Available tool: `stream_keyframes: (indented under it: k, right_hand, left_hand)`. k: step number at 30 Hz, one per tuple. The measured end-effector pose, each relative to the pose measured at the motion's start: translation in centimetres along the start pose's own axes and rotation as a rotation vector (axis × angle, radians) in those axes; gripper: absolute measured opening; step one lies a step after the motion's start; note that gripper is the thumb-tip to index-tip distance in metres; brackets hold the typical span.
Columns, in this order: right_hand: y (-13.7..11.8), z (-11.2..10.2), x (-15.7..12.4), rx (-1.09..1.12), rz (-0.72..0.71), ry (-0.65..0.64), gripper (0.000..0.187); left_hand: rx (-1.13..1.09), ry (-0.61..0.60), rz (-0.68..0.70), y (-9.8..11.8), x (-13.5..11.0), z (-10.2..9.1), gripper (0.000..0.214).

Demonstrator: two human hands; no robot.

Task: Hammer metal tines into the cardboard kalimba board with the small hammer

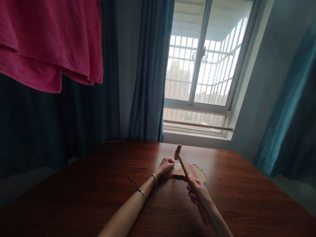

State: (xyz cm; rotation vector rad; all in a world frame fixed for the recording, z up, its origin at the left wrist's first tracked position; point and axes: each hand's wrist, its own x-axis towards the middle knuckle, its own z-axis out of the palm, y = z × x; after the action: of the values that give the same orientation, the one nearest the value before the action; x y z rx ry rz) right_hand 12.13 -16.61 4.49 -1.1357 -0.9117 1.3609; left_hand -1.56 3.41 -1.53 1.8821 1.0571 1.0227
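Note:
My right hand [197, 192] is closed round the wooden handle of a small hammer [179, 158], whose head is raised above the table. My left hand [166, 164] is pinched just left of the hammer head, at the edge of a flat piece of patterned cardboard [195, 171] lying on the wooden table [98, 194]. What the left fingers pinch is too small to make out. Two bracelets sit on my left wrist and forearm. Several loose nails [135, 174] lie on the table left of my left hand.
A window [199, 72] with a metal grille stands behind the table, flanked by blue curtains [150, 72]. A pink cloth [51, 42] hangs at the upper left. The table's far edge runs close under the window sill.

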Motion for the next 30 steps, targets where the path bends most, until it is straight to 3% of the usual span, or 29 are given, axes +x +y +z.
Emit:
stream_keyframes:
  k: [3,10,21,26,30]
  right_hand:
    - [0.08,0.12,0.06,-0.008,-0.052,0.005,0.042]
    - [0.49,-0.30,0.38,-0.078,0.005,-0.001,0.045]
    - [-0.29,0.24,-0.52,-0.012,0.030,-0.008,0.044]
    - [-0.17,0.47,-0.31,0.004,-0.037,0.014,0.042]
    - [0.11,0.15,0.07,-0.005,0.027,0.007,0.044]
  left_hand:
    - [-0.004,-0.001,0.011,-0.04,0.00,-0.03,0.023]
    - [0.025,-0.019,0.026,-0.62,0.23,-0.04,0.024]
    - [0.022,-0.033,0.011,0.34,-0.18,-0.21,0.024]
    - [0.031,-0.010,0.016,-0.12,0.14,-0.01,0.025]
    - [0.040,-0.022,0.033,-0.47,0.28,0.04,0.025]
